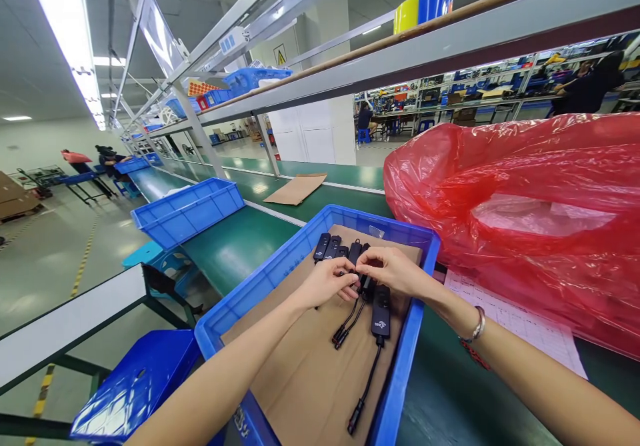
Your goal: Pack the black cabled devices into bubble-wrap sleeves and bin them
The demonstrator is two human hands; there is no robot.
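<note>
My left hand (330,283) and my right hand (390,266) meet over a blue plastic bin, fingertips nearly touching. Both are closed in a pinch. A small dark piece, perhaps cable, shows at the left fingers; what each pinch holds is too small to tell. Under and around the hands lie several black plastic devices with short cables. One device (381,313) with a white logo lies below my right hand, its cable ending in a connector (356,416). Two more connectors (343,335) lie side by side at its left. Other devices (323,246) sit along the far end, partly hidden.
Brown cardboard lines the blue bin (207,329), which stands on a green conveyor (225,246). A red plastic bag (500,193) and a printed sheet (520,309) are at the right. Another blue bin (190,213) and flat cardboard (296,189) lie beyond. A shelf rail (450,39) crosses overhead.
</note>
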